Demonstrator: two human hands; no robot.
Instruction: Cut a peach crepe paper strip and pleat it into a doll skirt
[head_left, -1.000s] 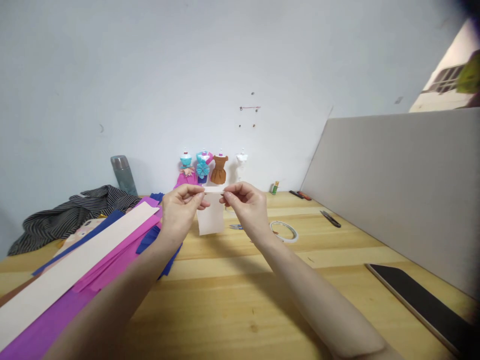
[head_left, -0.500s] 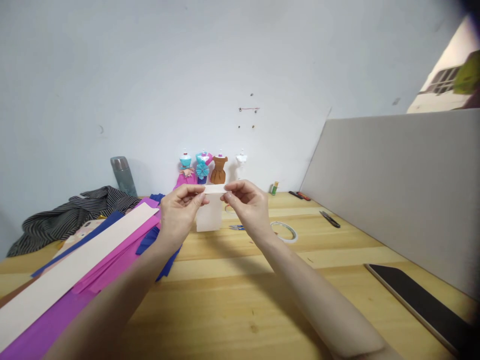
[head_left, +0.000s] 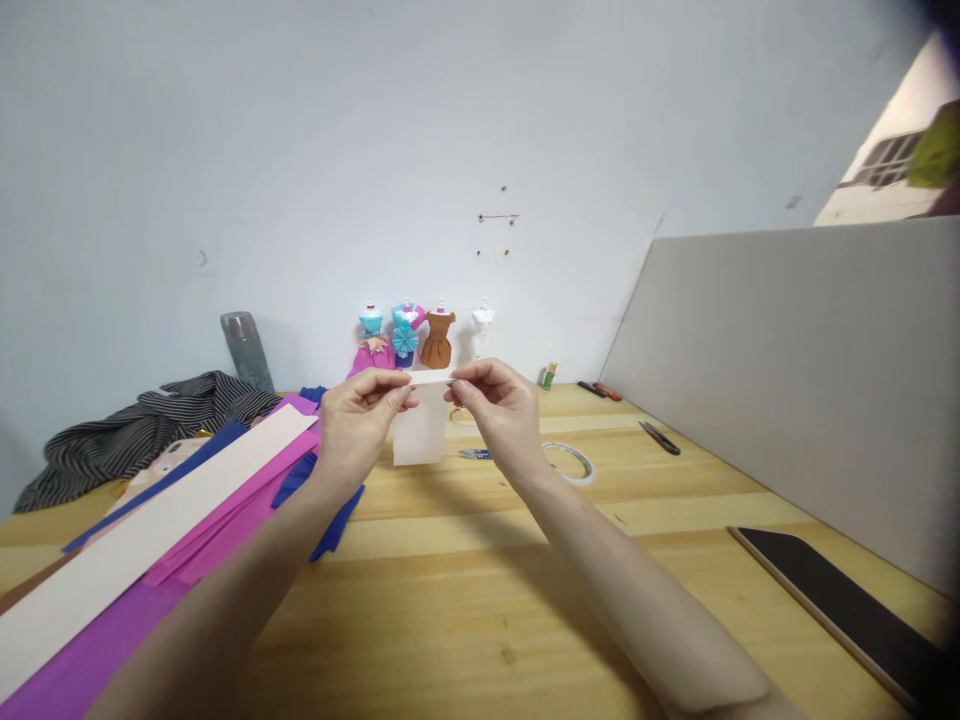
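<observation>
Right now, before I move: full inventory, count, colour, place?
Paper piece: 1, pale, between hands
Paper strips: several, pale/magenta/purple/blue, left
Striped cloth: 1, dark/light, far left
Patterned item: 1, pale, beside cloth
Flask: 1, grey-green, back left
Dress forms: 4, one white, others in coloured outfits, by wall
Small item: 1, green, back
Slim items: 2, black, red-orange, back right
Snips: 1, blue, behind right hand
Cutting tool: 1, dark, right
Ring: 1, white, right
Flat slab: 1, black, front right
Panel: 1, grey, right
Table: 1, wood-coloured, below
Wall: 1, pale, behind
Left hand, right hand: 2, centre, both grips on paper
</observation>
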